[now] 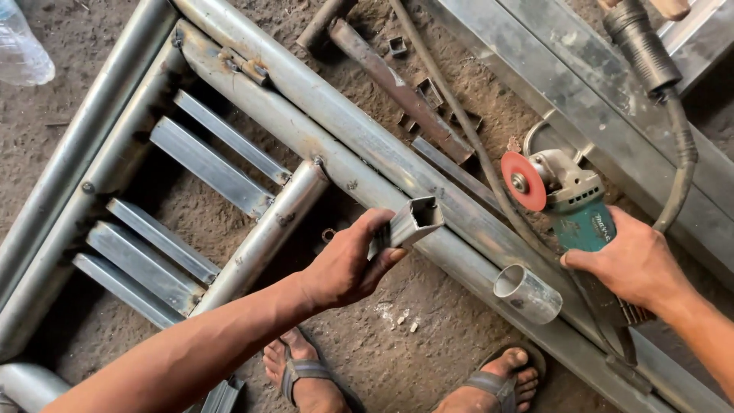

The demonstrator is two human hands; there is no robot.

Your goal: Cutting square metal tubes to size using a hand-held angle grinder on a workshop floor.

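- Nearest, at the bottom edge of the frame, two feet in sandals (306, 376) stand on bare dirt, just below both hands.
- Just above them, left of centre, the left hand (345, 266) comes in on a forearm that runs up from the lower left; its fingers are clamped round a short piece of square steel tube (409, 223), held off the ground with the open end tilted toward the upper right.
- Level with it on the right, the right hand (638, 264) is closed round the body of a teal angle grinder (569, 206), wrist entering from the lower right, the red disc (524, 181) pointing toward the upper left and clear of any metal.
- Between the two hands a short round pipe stub (527, 293) lies against the long galvanised pipe (367, 145) that crosses the frame diagonally.
- By my reading the step in hand is presenting the square offcut for grinding or trimming; the disc and tube are apart, so the next move calls for a firm brace and fingers kept back from the end.
- Farther off, at upper left, a ladder-like welded frame (191, 160) of flat slats lies on the ground; the black cable (673, 153) loops along the upper right.
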